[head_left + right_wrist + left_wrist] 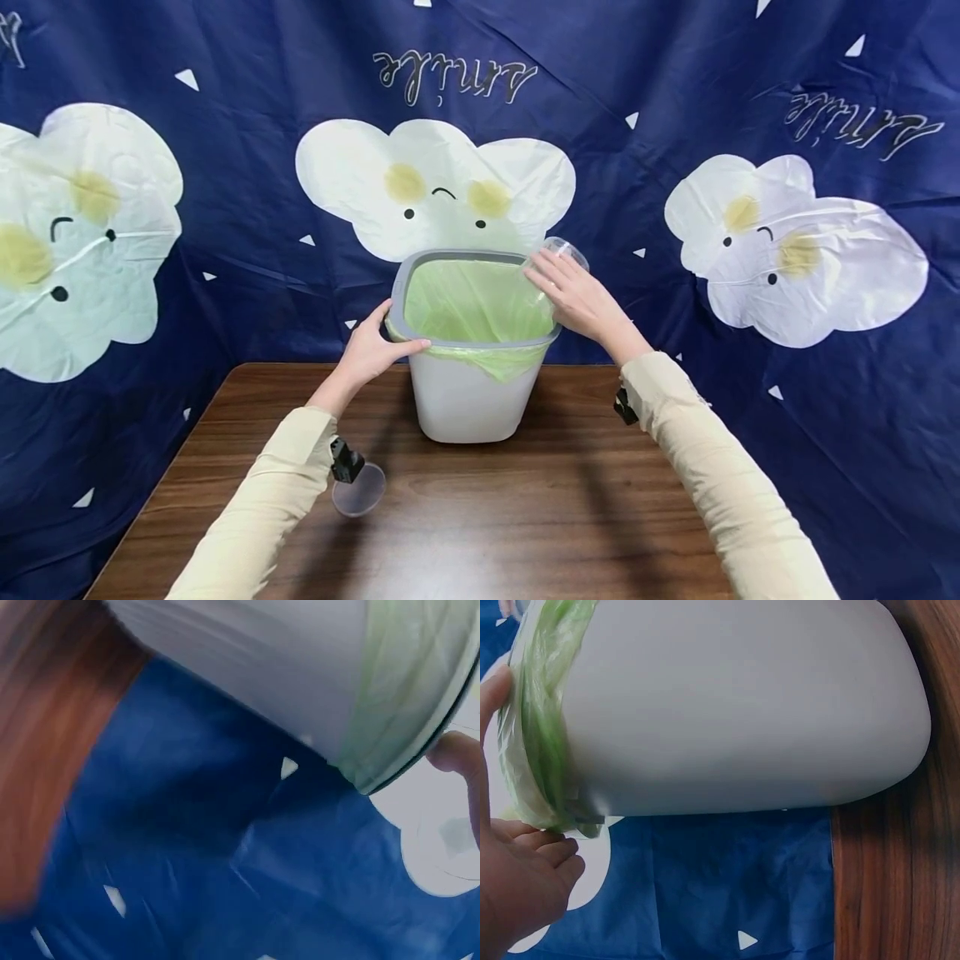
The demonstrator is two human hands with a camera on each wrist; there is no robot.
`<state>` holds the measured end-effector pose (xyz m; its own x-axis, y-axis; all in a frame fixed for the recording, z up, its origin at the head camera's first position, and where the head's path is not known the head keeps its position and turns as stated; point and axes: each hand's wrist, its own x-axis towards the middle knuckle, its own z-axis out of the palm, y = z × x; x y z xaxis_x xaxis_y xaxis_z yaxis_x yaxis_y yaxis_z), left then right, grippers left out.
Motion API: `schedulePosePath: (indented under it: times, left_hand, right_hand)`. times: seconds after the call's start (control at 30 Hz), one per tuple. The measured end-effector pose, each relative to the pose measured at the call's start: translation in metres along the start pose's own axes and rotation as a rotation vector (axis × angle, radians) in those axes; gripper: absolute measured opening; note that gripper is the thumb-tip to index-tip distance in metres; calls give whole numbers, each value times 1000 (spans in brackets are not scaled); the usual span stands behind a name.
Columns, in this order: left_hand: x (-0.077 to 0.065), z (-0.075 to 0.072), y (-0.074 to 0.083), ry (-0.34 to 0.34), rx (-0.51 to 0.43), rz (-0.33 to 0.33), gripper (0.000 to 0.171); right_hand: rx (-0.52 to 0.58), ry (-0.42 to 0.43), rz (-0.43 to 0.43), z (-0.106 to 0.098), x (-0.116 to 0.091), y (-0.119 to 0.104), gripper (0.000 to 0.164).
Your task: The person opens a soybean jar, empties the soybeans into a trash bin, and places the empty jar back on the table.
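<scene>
A light grey trash bin [472,400] with a darker grey rim stands upright on the table, lined with a pale green bag [472,304]. My left hand [375,342] grips its front left corner, thumb on the front of the rim and fingers along the left side. In the left wrist view, the thumb touches the bag's folded edge [546,712]. At the right rim, my right hand [573,300] holds a clear round plastic container [566,250], partly hidden by the fingers. Only a thumb [454,754] of that hand shows in the right wrist view.
A clear round plastic piece [358,490] lies on the brown wooden table [480,517], near my left wrist. Behind the bin hangs a dark blue cloth [622,50] with white clouds, beyond the table's far edge. Black wrist cameras [347,461] sit at both cuffs.
</scene>
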<state>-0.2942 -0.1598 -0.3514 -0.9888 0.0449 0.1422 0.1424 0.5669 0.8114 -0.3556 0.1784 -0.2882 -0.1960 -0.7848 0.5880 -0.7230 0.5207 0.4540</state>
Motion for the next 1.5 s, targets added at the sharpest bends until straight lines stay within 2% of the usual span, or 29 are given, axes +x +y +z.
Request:
schedulePosePath:
  times: [0.07,0.37,0.53,0.67,1.1,1.5]
  left_hand:
    - [0,-1,0,3,-1,1,106]
    - [0,-1,-1,4,3,3,105]
    - [0,-1,0,6,-2,10,105]
    - [0,-1,0,6,-4,14,105]
    - [0,0,0,18,0,27,103]
    - [-1,1,-2,22,-23,38,103]
  right_hand:
    - [-17,-29,6,0,-1,0,71]
    - [25,-18,62,-3,-6,-1,83]
    - [45,12,119,-9,-9,3,86]
    - [56,68,179,-15,-13,6,87]
    - [83,153,296,-21,-40,9,88]
    - [120,151,445,-28,-68,7,92]
